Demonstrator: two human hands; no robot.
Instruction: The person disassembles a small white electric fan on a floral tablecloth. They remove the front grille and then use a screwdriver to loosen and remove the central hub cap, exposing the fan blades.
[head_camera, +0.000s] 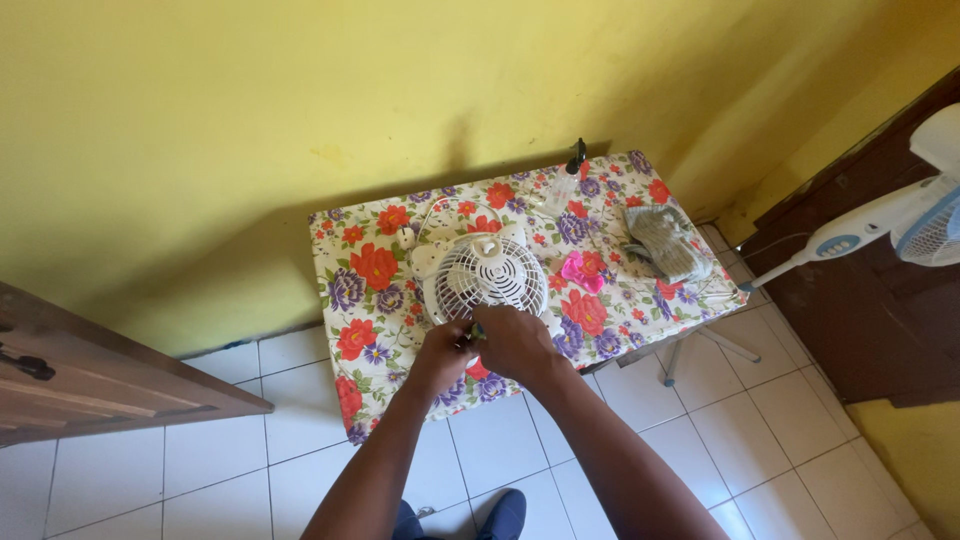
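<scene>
A small white table fan (485, 273) lies face up on a small table covered with a flowered cloth (375, 300). My left hand (446, 354) and my right hand (515, 343) meet at the near rim of the fan's round grille. Both have their fingers pinched together there, and a thin greenish tool or part shows between them. What exactly each hand grips is too small to tell. The fan's white base sticks out at the far left of the grille.
On the cloth are a clear spray bottle with a black top (568, 180), a grey folded cloth (668, 243) and a pink item (577, 270). A white standing fan (900, 215) is at the right by a dark wooden door (870, 300). Wooden furniture (90, 375) stands at the left on white floor tiles.
</scene>
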